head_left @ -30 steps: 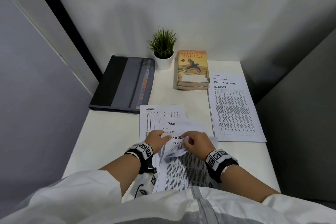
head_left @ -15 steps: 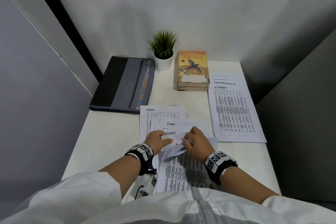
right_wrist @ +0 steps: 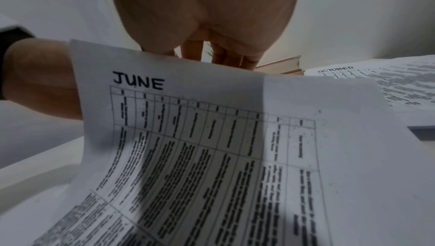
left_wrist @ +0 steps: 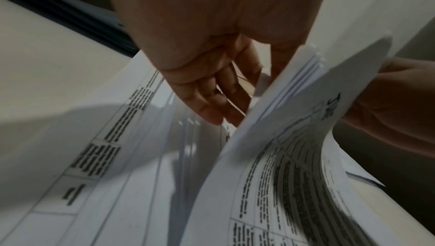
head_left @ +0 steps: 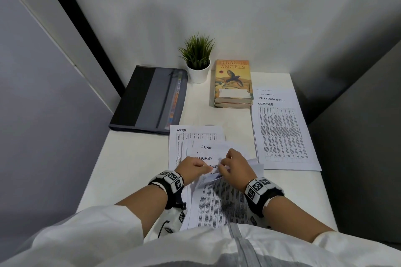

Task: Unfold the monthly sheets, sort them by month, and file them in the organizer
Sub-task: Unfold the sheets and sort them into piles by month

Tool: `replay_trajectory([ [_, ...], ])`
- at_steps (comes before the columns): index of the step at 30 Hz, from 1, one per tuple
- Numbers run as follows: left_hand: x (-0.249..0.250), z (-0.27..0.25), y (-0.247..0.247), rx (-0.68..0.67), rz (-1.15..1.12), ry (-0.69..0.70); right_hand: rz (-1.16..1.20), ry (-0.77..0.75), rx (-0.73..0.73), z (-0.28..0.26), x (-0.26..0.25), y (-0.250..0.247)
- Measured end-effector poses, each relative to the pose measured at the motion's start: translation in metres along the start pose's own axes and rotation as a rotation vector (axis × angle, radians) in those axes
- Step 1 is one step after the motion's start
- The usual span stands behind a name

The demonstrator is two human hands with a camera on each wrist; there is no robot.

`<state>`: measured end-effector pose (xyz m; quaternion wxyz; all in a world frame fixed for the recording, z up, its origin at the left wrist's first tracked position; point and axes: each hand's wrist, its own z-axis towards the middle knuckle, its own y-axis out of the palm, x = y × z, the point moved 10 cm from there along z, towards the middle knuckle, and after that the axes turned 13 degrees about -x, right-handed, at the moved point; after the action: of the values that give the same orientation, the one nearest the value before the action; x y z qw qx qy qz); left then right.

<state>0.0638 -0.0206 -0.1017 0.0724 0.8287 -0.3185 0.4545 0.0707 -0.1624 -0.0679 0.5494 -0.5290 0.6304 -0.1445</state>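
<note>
A loose pile of white printed monthly sheets (head_left: 201, 154) is spread on the near middle of the white table (head_left: 130, 169), with the headings APRIL, JUNE and JANUARY readable from the head view; the top edge of a lifted white sheet headed JUNE (right_wrist: 212, 138) is pinched by the right hand (head_left: 235, 166), and its lower part curves down toward the person; the left hand (head_left: 191, 166) is seen with fingers curled under the raised sheets at their left edge, touching them, though a firm hold on any one sheet cannot be told; a second flat stack of white sheets topped by OCTOBER (head_left: 282, 134) lies well apart to the right; the dark grey zipped organizer (head_left: 149, 99) lies closed at the far left, beside a small green plant in a white pot (head_left: 198, 60) and a stack of books with an orange cover (head_left: 233, 82).
</note>
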Motion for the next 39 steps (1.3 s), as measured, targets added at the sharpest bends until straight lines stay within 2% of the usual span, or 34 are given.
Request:
replay_trajectory([
  [1, 0.002, -0.001, -0.003, 0.040, 0.009, 0.004, -0.024, 0.010, 0.004, 0.001, 0.001, 0.001],
  [2, 0.003, -0.001, -0.014, 0.140, 0.042, 0.007, -0.032, 0.015, 0.004, 0.001, 0.001, 0.001],
  [4, 0.000, -0.009, -0.043, 0.402, 0.165, -0.066, -0.012, 0.011, -0.024, 0.001, 0.000, 0.002],
  [5, -0.006, -0.013, -0.052, 0.474, 0.187, -0.130, 0.015, 0.017, -0.043, 0.002, 0.000, 0.002],
  [6, -0.016, -0.013, -0.057, 0.480, 0.147, -0.185, 0.049, 0.029, -0.057, 0.003, 0.001, 0.003],
  [9, -0.040, -0.001, -0.052, 0.329, -0.097, -0.233, 0.114, 0.053, -0.085, 0.005, 0.003, 0.005],
  [15, -0.043, 0.011, -0.033, 0.151, 0.117, -0.235, 0.104, 0.030, -0.146, 0.011, 0.000, 0.011],
  [20, -0.039, 0.013, -0.030, 0.154, 0.198, -0.230, 0.001, 0.036, -0.172, 0.013, 0.003, 0.017],
  [26, -0.041, 0.007, -0.035, 0.284, -0.019, -0.191, 0.031, 0.003, -0.097, 0.007, 0.003, 0.010],
  [31, -0.038, 0.009, -0.030, 0.214, 0.008, -0.183, 0.029, -0.014, -0.078, 0.000, 0.003, 0.007],
  [35, -0.030, 0.015, -0.019, 0.096, 0.117, -0.147, 0.158, 0.041, -0.080, -0.002, 0.013, 0.008],
  [39, -0.034, 0.016, -0.020, 0.117, 0.164, -0.196, 0.216, 0.025, -0.049, -0.003, 0.013, 0.006],
])
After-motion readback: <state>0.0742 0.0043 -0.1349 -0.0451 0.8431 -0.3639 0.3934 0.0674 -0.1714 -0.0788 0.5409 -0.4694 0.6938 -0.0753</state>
